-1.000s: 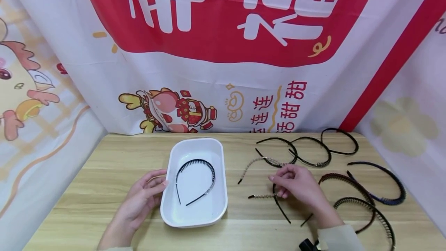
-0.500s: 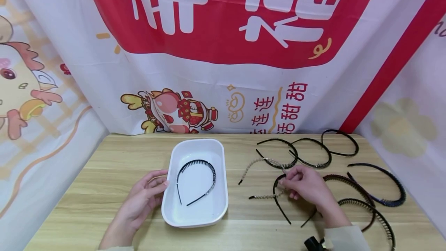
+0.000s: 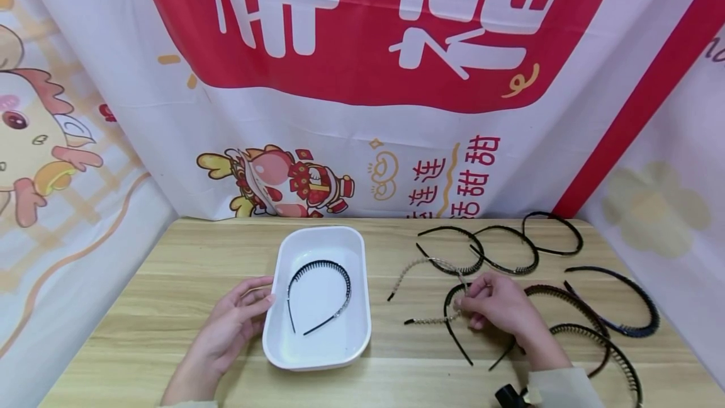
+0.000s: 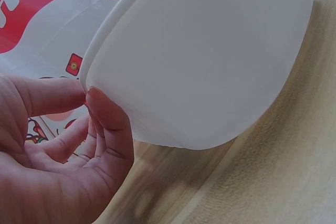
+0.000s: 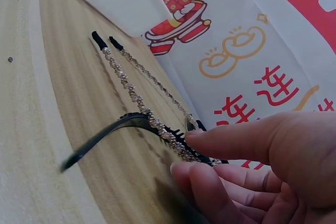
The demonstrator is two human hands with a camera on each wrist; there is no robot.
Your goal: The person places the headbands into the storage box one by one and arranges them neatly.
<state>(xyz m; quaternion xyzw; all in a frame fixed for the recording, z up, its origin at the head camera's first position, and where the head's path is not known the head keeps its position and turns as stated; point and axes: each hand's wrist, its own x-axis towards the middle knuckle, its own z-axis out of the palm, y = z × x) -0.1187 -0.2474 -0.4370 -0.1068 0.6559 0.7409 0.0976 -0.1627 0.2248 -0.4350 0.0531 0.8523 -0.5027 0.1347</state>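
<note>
My left hand (image 3: pixel 229 323) pinches the left rim of a white plastic basin (image 3: pixel 306 351), thumb and index finger on its edge in the left wrist view. A black toothed headband (image 3: pixel 348 287) lies in the basin. To the right, my right hand (image 3: pixel 501 308) pinches the bend of a beaded headband (image 3: pixel 398 278) between thumb and index finger. Its two black-tipped ends point left toward the basin. Beneath the beaded headband (image 5: pixel 131 88) in the right wrist view, a black headband (image 5: pixel 100 134) crosses it. My fingers partly hide the bend.
Several dark headbands lie on the wooden table (image 3: pixel 187 257): black ones (image 3: pixel 533 250) at the back right, a dark blue one (image 3: pixel 651 307), and brown and black toothed ones (image 3: pixel 595 304) beside my right forearm. Printed cloth (image 3: pixel 362 162) encloses the table.
My right hand has slid a little to the right along the beaded headband toward its bend, while the headband's ends stay nearly in place. The left hand stays on the basin.
</note>
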